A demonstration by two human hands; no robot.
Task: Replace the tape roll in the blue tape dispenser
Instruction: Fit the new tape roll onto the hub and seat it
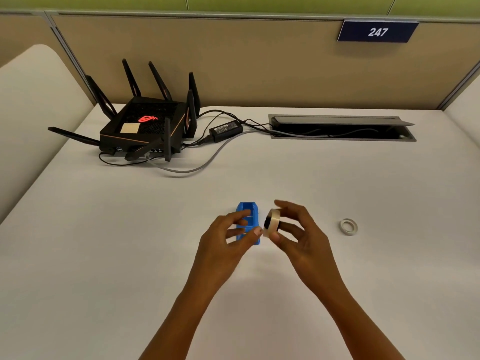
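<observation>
Head view: both hands work above the near centre of a white desk [337, 178]. The left hand [223, 240] grips the blue tape dispenser [250, 216], fingers curled over its top and thumb pressed along its near right side; the dispenser's open cavity faces up at its far end. The right hand [298, 229] pinches a tape roll [272, 222] between thumb and fingers, held on edge just right of the dispenser, its dark core turned toward the dispenser. Whether roll and dispenser touch cannot be determined. A second, thinner tape ring [348, 226] lies flat on the desk, well apart to the right. At far left stands a black router [145, 126] with raised antennas, its power adapter [225, 128] beside it. Cables run right into an open cable tray [342, 127]. A sign [378, 31] reading 247 hangs on the partition.
</observation>
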